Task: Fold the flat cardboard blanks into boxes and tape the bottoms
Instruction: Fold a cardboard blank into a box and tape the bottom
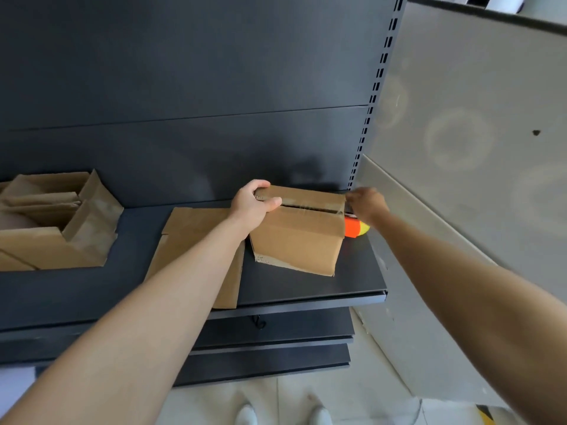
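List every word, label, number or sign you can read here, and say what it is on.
No text can be read anywhere.
box: plain brown cardboard with clear tape, no print.
flat blank: plain, no print.
orange and yellow object: mostly hidden behind the box, no lettering shows.
shelf: no label.
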Tool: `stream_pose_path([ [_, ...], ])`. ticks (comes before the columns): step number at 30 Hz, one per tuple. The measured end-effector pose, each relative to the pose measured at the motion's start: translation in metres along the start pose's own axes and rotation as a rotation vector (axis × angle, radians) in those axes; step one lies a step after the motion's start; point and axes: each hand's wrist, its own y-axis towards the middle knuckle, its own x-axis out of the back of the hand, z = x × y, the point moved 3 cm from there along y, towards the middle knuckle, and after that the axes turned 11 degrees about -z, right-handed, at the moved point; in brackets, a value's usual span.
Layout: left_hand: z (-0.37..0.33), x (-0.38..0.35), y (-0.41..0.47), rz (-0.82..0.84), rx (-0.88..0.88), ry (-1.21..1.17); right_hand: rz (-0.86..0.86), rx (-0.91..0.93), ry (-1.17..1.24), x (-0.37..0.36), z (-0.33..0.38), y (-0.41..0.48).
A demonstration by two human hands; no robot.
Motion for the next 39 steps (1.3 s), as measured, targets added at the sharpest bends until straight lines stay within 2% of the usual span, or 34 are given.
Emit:
stream_pose_path([
  [1,-0.001,0.000,0.000,-0.002,0.009,0.011,0.004,-0.065,0.070,0.010,0.006,-0.005],
  [4,-0.005,0.000,-0.003,-0.003,0.083,0.028,0.174,-0.241,0.264,0.023,0.018,-0.021],
  [8,-0.006,0.001,-0.006,-0.004,0.166,0.040,0.380,-0.263,0.294,0.029,0.026,-0.051],
  [11,-0.006,0.001,-0.008,-0.023,0.211,0.054,0.362,-0.286,0.329,0.024,0.025,-0.057],
  [15,-0.002,0.000,-0.009,-0.050,0.202,0.086,0.235,-0.293,0.188,0.021,0.026,-0.060],
  [17,0.000,0.001,-0.010,-0.047,0.192,0.080,0.120,-0.273,0.160,0.022,0.030,-0.059],
  [20,0.000,0.003,-0.012,-0.016,0.195,0.099,0.054,-0.327,0.275,0.016,0.033,-0.060],
  [26,0.002,0.011,-0.010,0.157,0.292,-0.004,0.140,-0.392,0.454,0.019,0.034,-0.080],
  [29,-0.002,0.017,-0.013,0.110,0.360,-0.122,0.145,-0.403,0.443,0.026,0.033,-0.086],
  [32,0.001,0.028,-0.009,-0.008,0.418,-0.243,0.033,-0.456,0.571,0.032,0.035,-0.082],
  [35,0.004,0.036,-0.005,0.015,0.384,-0.339,-0.036,-0.482,0.616,0.036,0.039,-0.080],
  [39,0.012,0.040,-0.008,0.119,0.262,-0.195,0.067,-0.518,0.607,0.028,0.041,-0.086],
])
